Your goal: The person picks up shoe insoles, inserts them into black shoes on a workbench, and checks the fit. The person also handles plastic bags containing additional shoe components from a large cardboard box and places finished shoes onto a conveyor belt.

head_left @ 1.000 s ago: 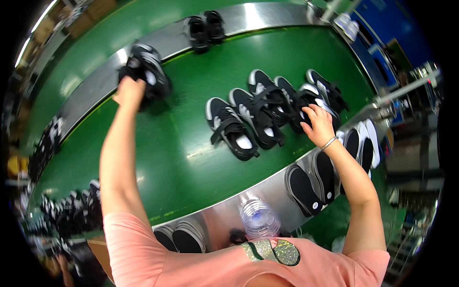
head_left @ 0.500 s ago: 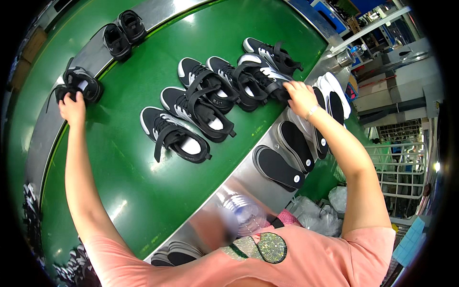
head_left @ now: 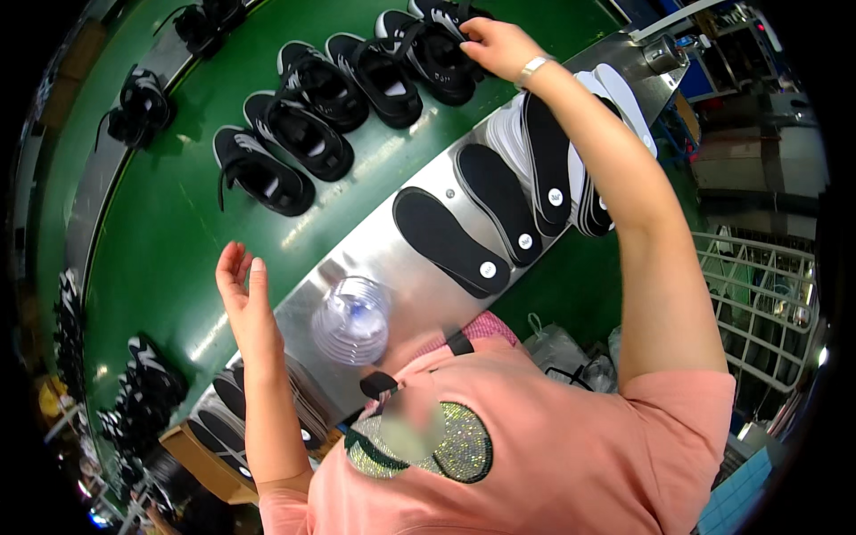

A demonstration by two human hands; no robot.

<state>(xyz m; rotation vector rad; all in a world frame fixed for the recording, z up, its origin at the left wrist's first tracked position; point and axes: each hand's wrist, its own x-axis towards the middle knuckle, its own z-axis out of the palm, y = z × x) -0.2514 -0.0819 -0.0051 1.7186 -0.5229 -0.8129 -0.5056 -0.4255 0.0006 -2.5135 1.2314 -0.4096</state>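
Observation:
My right hand (head_left: 502,51) reaches to the far end of a row of black sneakers with grey-white trim. Its fingers close at the collar of a sneaker (head_left: 435,61); the exact grip is partly hidden. My left hand (head_left: 242,290) is raised over the green belt (head_left: 178,267), fingers apart and holding nothing. Nearest it in the row is another black sneaker (head_left: 261,174), with a strap hanging off its side. Several more sneakers stand between, among them one sneaker (head_left: 379,80) with a pale patch inside.
Stacks of black insoles (head_left: 450,241) with round white stickers lie on the metal ledge (head_left: 410,294) beside white insoles (head_left: 504,134). A clear plastic bottle (head_left: 352,321) sits nearer. Across the belt, a pair of shoes (head_left: 143,107) rests on the far rail. A white wire rack (head_left: 758,303) stands right.
My left hand has left the shoes on the far rail and come back toward me, now unfilled. My right hand stays at the row's far end. The view has shifted.

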